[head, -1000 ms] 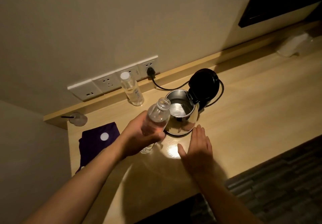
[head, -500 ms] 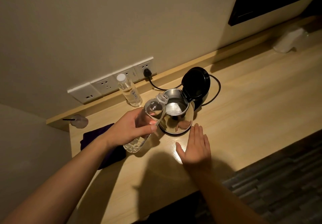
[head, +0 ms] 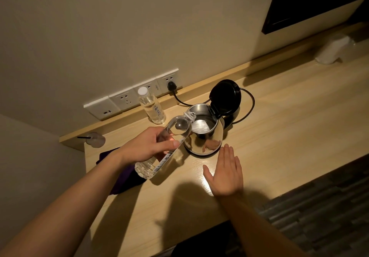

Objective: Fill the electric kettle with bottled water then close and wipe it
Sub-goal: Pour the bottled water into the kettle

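Head view: the left hand (head: 143, 147) has its grip curled round a clear water bottle (head: 178, 130), which is tilted with its uncapped mouth at the left rim of the kettle (head: 205, 139). The kettle stands mid-surface (head: 279, 129) with its black lid (head: 225, 95) raised. The right hand (head: 225, 171) lies flat just near of it, grip wide and holding nothing. A capped bottle (head: 152, 107) stands far left. A purple cloth (head: 123, 178) lies under the left forearm.
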Motion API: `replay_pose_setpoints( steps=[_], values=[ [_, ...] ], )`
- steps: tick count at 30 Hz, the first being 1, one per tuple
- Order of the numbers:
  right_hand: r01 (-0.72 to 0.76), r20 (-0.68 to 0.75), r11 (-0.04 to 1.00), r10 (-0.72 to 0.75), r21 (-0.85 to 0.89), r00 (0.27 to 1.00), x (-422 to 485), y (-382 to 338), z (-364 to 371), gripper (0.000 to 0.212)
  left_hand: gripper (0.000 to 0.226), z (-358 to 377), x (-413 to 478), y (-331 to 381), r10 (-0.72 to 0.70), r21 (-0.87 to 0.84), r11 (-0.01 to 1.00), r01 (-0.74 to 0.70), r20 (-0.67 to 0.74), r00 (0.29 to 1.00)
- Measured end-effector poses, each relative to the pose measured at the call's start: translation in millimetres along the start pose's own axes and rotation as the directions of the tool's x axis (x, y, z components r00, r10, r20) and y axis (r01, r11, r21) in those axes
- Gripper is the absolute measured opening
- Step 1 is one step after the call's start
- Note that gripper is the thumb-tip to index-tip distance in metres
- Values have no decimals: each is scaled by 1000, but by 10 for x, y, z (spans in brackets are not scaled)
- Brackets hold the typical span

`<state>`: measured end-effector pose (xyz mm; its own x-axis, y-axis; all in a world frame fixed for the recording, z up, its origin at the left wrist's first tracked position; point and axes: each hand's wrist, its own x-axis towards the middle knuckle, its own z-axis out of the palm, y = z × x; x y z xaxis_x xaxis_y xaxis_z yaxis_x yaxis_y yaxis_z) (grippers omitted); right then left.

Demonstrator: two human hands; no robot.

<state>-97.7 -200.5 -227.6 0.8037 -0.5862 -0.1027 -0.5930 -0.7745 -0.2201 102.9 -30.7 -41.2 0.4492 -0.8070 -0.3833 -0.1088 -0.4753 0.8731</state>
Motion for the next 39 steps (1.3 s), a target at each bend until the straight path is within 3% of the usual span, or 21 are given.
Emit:
replay_pose_setpoints(
  steps=[4,16,25,28,35,39],
  values=[
    [-1,8,1000,1,1,1000,0,-1,-14,91,37,-22,17,19,16,19,1000,-16,36,999],
    [-3,1,1000,3,4,1000,-12,-5,-49,91,44,-66,19,41,-23,-19,1000,24,41,999],
    [2,5,1000,-2,3,1000,-16,-2,-44,91,88,-70,-28,60,-23,-23,999,23,21,1000],
    [5,4,1000,-5,5,1000,-19,-1,-52,91,73,-79,-33,84,-28,-11,1000,29,42,999],
    [6,8,1000,-6,4,1000,-16,-5,-47,91,88,-100,-33,103,-52,0,999,52,35,998],
    [9,6,1000,-9,6,1000,-18,-1,-51,90,74,-109,-49,97,-59,12,998,59,46,997]
  ],
)
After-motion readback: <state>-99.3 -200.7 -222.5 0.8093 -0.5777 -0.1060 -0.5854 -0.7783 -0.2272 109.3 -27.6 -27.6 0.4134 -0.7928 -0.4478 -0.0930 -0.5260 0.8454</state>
